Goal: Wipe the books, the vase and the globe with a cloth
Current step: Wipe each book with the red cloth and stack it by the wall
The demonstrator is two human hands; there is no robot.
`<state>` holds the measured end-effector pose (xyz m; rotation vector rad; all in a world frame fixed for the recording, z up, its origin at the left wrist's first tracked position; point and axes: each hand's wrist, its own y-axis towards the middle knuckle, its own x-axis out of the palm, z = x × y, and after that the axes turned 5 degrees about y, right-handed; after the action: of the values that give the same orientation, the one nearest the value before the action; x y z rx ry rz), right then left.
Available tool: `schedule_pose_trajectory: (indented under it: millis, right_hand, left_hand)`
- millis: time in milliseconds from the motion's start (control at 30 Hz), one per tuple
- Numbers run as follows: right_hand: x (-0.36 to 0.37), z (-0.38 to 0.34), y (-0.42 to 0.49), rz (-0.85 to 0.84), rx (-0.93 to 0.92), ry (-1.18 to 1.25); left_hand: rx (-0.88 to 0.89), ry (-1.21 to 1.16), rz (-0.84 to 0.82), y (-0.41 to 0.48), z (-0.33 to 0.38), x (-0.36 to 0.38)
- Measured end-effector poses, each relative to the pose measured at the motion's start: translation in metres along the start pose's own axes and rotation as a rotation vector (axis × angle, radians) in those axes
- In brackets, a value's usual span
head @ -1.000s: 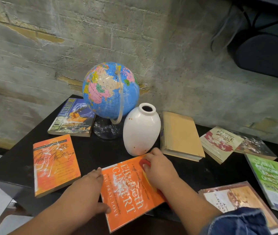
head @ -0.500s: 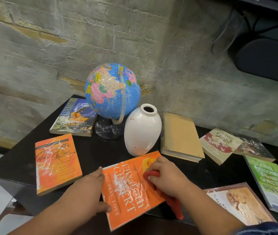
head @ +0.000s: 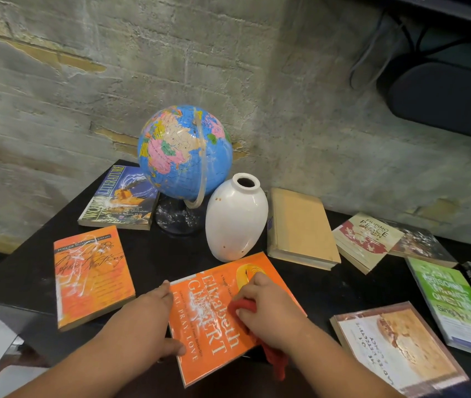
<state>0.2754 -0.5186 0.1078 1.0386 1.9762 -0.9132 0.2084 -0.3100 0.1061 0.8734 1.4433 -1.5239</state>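
An orange paperback (head: 214,334) with white smears lies at the near edge of the black table (head: 156,257). My right hand (head: 268,308) presses a red cloth (head: 244,307) onto its cover, the cloth's tail hanging past the book's near edge. My left hand (head: 148,320) lies flat on the book's left edge, holding it down. Behind stand a white vase (head: 235,219) with brown specks and a blue globe (head: 184,150) on a dark base. Several other books lie around, among them a second orange one (head: 92,274) and a tan hardback (head: 300,228).
A blue literature book (head: 119,199) lies left of the globe. More books (head: 455,300) crowd the right side of the table. A rough concrete wall (head: 286,96) rises directly behind. A dark padded object (head: 443,101) with cables hangs at upper right. The table's left edge drops off.
My right hand has dragged the red cloth down the orange book's cover, from its top corner by the vase toward its middle. My left hand has stayed on the book's left edge.
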Motion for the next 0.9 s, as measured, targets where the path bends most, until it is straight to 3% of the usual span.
schedule_pose_trajectory:
  millis: [133, 200, 300, 400, 533, 600, 733, 900]
  right_hand:
    - [-0.008, 0.004, -0.001, 0.03, 0.063, 0.033]
    - [-0.002, 0.002, -0.004, 0.039, 0.008, -0.005]
    - [-0.001, 0.004, -0.017, -0.077, -0.069, 0.02]
    - [-0.016, 0.017, -0.024, -0.123, -0.024, 0.053]
    - [-0.011, 0.025, -0.021, 0.085, 0.063, 0.021]
    - [0.003, 0.014, -0.024, 0.135, 0.021, -0.029]
    - [0.022, -0.01, -0.041, -0.025, -0.188, 0.0]
    - [-0.001, 0.014, -0.036, 0.066, 0.049, 0.024]
  left_hand:
    - [0.0, -0.004, 0.009, -0.001, 0.0, 0.0]
    - [0.004, -0.007, 0.014, -0.001, 0.0, 0.001]
    - [0.012, -0.017, 0.018, -0.002, -0.001, 0.002]
    - [0.015, -0.02, 0.022, -0.003, -0.001, 0.001]
    - [0.019, -0.042, 0.026, -0.003, -0.002, 0.001]
    - [0.01, -0.04, 0.026, -0.002, -0.002, 0.002]
    - [0.014, -0.022, 0.024, -0.001, -0.001, 0.001]
    - [0.024, -0.026, 0.042, -0.002, -0.002, 0.003]
